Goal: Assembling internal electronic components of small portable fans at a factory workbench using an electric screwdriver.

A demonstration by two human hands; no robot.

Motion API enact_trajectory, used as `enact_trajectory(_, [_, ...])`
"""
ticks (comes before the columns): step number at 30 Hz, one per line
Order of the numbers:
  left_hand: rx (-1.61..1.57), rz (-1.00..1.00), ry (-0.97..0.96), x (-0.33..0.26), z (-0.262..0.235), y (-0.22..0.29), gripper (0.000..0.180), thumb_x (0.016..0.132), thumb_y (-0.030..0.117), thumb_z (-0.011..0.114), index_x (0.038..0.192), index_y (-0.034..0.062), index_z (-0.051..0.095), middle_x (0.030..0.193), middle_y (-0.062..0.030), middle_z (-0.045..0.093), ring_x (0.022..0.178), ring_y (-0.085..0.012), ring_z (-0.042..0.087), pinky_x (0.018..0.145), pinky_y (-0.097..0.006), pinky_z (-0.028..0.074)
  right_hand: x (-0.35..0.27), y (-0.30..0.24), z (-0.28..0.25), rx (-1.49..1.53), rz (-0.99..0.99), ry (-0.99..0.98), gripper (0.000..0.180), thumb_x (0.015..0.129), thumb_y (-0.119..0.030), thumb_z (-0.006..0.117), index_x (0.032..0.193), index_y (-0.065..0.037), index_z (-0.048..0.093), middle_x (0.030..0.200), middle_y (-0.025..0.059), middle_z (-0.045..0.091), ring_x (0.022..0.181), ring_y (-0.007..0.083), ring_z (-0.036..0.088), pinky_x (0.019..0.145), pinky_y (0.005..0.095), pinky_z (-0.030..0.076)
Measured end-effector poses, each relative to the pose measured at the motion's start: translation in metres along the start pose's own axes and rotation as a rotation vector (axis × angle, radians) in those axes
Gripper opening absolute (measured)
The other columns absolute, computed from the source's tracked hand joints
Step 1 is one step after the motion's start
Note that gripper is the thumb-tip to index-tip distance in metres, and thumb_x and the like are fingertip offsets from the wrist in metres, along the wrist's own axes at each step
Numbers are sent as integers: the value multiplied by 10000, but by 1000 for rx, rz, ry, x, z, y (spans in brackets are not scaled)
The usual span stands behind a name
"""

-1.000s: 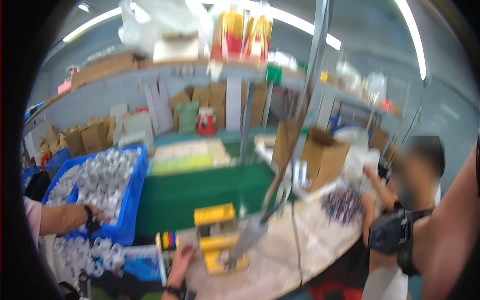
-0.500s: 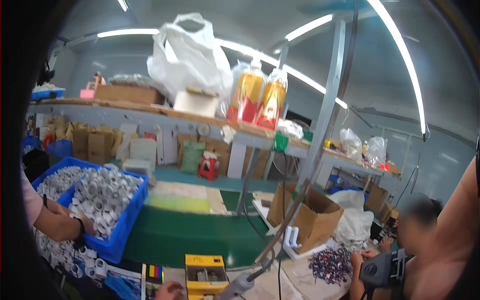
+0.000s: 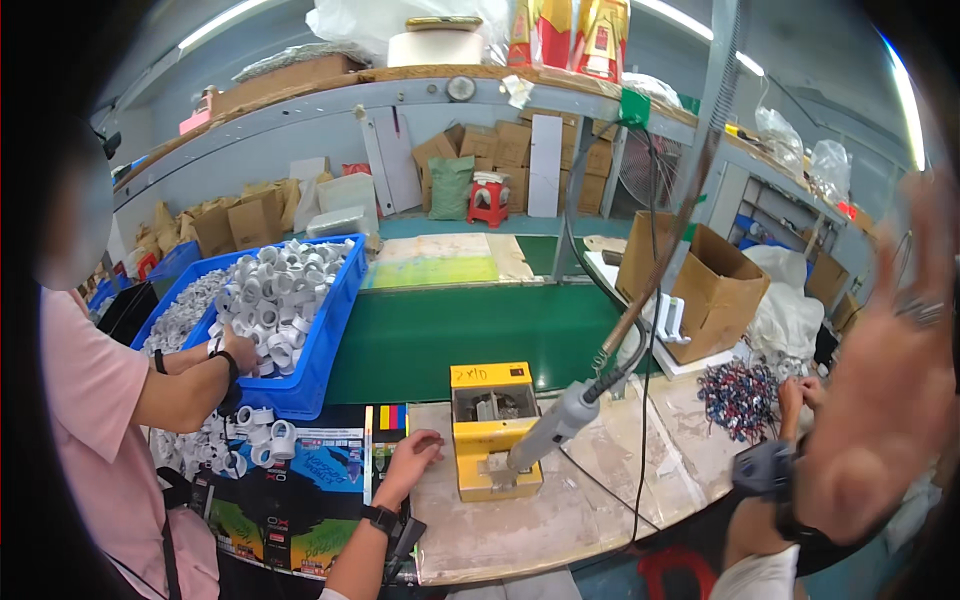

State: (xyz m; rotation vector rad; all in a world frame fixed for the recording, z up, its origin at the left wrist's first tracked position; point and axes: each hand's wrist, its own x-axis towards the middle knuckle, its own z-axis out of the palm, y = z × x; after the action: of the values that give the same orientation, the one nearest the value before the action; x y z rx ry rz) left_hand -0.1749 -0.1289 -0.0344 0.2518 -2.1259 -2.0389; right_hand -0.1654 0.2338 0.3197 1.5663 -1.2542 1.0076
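Observation:
My left hand rests on the worktable, fingers loosely stretched and nothing in them. It is just left of a yellow metal box, without gripping it. Small metal pieces lie in the box's upper compartment. A grey cylindrical tool, like an electric screwdriver, hangs slanted from a cable and coiled spring, its lower end over the box's front part. My right hand is raised large and blurred at the right, open and apparently holding nothing; a ring shows on one finger. A dark device sits by that wrist.
At left, a person in pink reaches into a blue crate of white ring-shaped parts. Another person's hands are beside a pile of small coloured parts. A cardboard box and a metal post stand right. A green belt runs behind.
The view has tilted down, showing more of the table. My left hand is now fully in view beside the yellow box. My right arm has come lower, bringing its open hand into view.

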Motion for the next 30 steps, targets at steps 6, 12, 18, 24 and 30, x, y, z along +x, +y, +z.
enact_trajectory(6, [20,-6,-39,-9,1,7,250,846,44,541,1091,5,565,1023,-83,647,811,-158,645,700,-261,487,-154,29,85,603,991,617,121,864,-48,528,980,-21,507,750,79,535,693,155,510,664,273,427])
enact_trajectory(12, [107,94,-65,-19,-3,0,363,826,52,563,1188,34,535,1154,-67,594,1061,-188,577,848,-300,477,-310,156,184,842,1432,196,155,888,-134,552,1016,-48,551,710,18,526,648,129,515,605,288,450])
enact_trajectory(18, [192,278,-230,-3,4,-6,432,821,108,598,1236,49,492,1419,-88,359,1282,-200,364,1001,-331,360,-328,154,204,605,1582,280,158,904,-220,536,964,-79,576,833,-34,552,705,50,484,585,187,378])
enact_trajectory(24, [-120,85,-227,-2,-1,9,336,832,45,544,1167,49,523,1403,-89,360,1246,-171,392,946,-292,387,-299,133,207,590,1461,362,95,902,-97,480,940,-22,524,796,4,560,740,69,524,689,195,413])
enact_trajectory(30, [-241,46,-270,-6,-4,0,323,831,33,522,1153,46,530,1407,-86,375,1193,-146,415,885,-284,405,-323,133,205,488,1414,273,74,857,-46,420,867,-29,491,791,1,512,734,59,484,673,190,390])
